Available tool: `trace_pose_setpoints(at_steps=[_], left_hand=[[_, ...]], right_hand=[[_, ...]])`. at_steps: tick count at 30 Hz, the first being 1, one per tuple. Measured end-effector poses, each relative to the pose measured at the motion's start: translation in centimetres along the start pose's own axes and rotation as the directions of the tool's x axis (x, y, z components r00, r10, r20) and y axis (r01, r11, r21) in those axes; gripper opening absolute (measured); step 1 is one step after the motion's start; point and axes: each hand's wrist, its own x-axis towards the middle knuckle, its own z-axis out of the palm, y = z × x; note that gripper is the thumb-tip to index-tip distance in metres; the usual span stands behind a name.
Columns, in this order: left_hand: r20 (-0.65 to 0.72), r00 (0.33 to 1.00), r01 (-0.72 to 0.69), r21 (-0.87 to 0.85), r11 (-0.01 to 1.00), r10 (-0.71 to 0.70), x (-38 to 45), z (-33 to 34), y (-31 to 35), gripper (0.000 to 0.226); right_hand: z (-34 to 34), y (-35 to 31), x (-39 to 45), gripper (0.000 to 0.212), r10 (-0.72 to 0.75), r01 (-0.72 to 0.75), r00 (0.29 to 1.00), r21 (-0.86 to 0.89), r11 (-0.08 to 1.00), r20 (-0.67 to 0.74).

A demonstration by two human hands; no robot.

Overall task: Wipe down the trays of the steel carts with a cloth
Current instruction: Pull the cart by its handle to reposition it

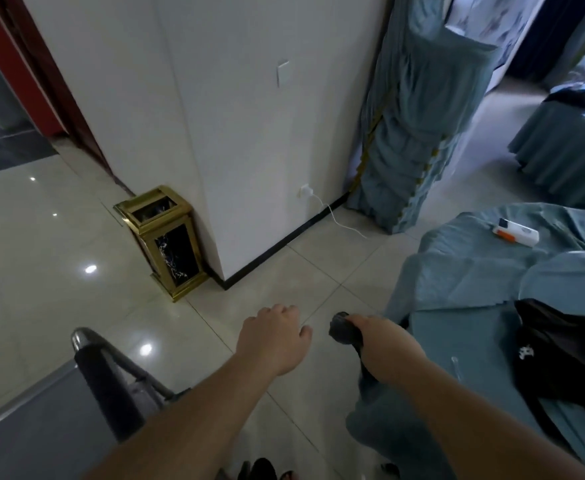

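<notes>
While gripping the dark cloth [344, 332] tight in the right hand [384, 344], reach the loose, empty left hand [277, 336] down to the steel cart [87, 368] just left of it. Hold it still, then wipe slowly.

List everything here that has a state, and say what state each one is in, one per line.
Left hand: empty, fingers loosely curled, held over the floor.
Right hand: grips the dark cloth.
Dark cloth: bunched up in the grip.
Steel cart: at lower left, not being touched.
Charger: plugged into the wall.
Gold bin: upright against the wall.
Black bag: lying on the teal-covered table.
</notes>
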Motion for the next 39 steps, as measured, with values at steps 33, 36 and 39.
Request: trace_pose_setpoints(at_steps=[33,36,39], left_hand=[[-0.032,0.329,0.909,-0.261,0.325,-0.944,19.2,-9.0,-39.5,0.060],[0.016,0.277,0.916,-0.306,0.259,-0.961,19.3,-9.3,-45.7,0.059],[0.071,0.243,0.929,-0.304,0.211,-0.967,18.7,-10.3,-51.1,0.058]], right_hand=[[-7.4,-50.3,50.3,0.042,-0.887,0.965,0.257,-0.053,0.257,0.384],[-6.0,-57.6,51.3,0.048,-0.891,0.973,0.224,-0.039,0.228,0.395],[-5.0,-63.4,52.6,0.050,-0.866,0.971,0.231,-0.049,0.235,0.442]])
